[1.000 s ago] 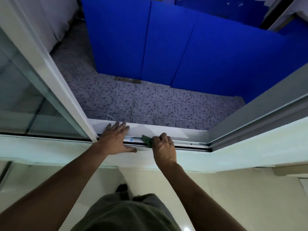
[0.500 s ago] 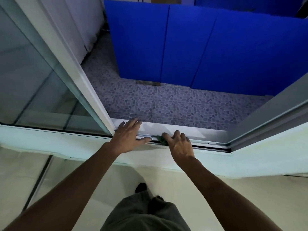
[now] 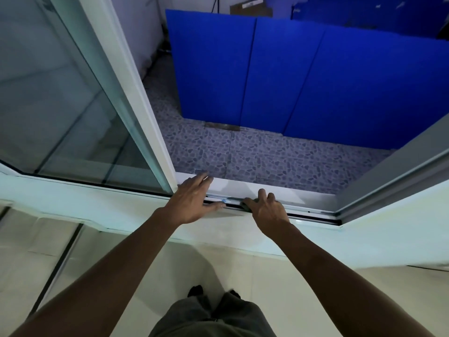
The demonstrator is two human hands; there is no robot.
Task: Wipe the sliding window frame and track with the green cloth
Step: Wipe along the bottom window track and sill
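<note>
My left hand (image 3: pixel 192 200) lies flat with spread fingers on the white bottom frame (image 3: pixel 303 194) of the open sliding window, just right of the glass sash's white stile (image 3: pixel 136 98). My right hand (image 3: pixel 266 207) presses down on the track (image 3: pixel 311 212) a little to the right. The green cloth (image 3: pixel 245 206) is almost wholly hidden under its fingers; only a dark sliver shows at the hand's left edge. A small blue mark sits on the track between the hands.
The glass sash (image 3: pixel 60 105) fills the left. The right jamb (image 3: pixel 393 176) slants up at the right. Outside lie pebble-pattern tiles (image 3: pixel 267 156) and blue panels (image 3: pixel 291 76). Below the white sill (image 3: pixel 97 205) are my legs and a pale floor.
The view has tilted and shifted, so the window sits further right. My right hand has slid left along the track toward the left hand, covering more of the cloth.
</note>
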